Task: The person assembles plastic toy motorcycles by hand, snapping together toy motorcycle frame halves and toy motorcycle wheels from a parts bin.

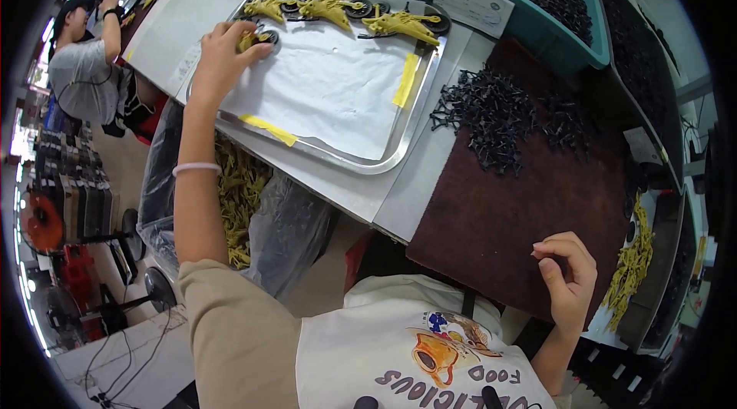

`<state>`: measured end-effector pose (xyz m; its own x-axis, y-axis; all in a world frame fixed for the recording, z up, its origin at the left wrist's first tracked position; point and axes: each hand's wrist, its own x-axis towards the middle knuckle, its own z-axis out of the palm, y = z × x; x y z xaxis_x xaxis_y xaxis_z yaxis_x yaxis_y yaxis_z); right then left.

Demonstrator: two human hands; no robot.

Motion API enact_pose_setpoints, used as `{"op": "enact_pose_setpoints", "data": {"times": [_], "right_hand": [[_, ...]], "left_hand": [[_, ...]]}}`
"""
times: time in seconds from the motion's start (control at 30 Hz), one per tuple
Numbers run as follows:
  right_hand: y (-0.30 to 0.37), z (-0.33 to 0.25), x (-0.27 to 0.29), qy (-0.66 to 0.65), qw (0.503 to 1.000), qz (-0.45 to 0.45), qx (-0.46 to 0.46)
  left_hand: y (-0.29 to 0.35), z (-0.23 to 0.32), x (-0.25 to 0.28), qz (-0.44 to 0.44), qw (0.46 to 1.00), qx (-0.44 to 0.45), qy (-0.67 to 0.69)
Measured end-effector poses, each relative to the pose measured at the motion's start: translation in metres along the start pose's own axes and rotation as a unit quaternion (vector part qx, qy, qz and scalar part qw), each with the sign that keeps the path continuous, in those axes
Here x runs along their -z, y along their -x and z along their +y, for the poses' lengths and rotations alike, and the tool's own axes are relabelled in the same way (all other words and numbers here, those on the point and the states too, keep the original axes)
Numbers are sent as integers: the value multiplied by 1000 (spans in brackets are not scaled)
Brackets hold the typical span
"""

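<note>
My left hand (221,59) reaches to the left edge of a metal tray (399,149) lined with white paper. Its fingers and thumb are closed around a small yellow toy motorcycle (247,41), whose black wheel shows beside the thumb. Along the tray's far side lie several similar yellow motorcycles, one of them a motorcycle (399,25) near the right corner. My right hand (570,274) hovers over the brown cloth (499,225), fingers loosely curled and thumb a little apart. I see nothing in it.
A pile of small black parts (491,113) lies on the cloth, near a teal bin (499,2) filled with more. Yellow parts (238,194) fill a plastic-lined container below the table. More yellow parts (631,271) lie at right. Another person (88,75) sits far left.
</note>
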<state>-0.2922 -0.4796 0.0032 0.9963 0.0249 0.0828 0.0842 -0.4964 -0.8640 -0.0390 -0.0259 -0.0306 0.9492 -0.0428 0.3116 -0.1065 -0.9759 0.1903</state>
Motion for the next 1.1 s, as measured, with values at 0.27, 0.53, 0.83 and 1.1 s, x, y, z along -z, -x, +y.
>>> {"op": "enact_pose_setpoints", "data": {"times": [0.27,0.53,0.83,1.1], "right_hand": [[6,-2,-1,49,999,0,9],[-2,-3,-2,69,997,21,-1],[-15,-14,-21,56,998,-17,-1],[-22,-22,-31,75,996,-49,29]], "left_hand": [[35,-41,21,335,937,72,72],[294,-253,-213,-175,838,512,71],[290,-152,-202,-353,860,364,63],[299,-117,-216,-315,925,206,-44]]}}
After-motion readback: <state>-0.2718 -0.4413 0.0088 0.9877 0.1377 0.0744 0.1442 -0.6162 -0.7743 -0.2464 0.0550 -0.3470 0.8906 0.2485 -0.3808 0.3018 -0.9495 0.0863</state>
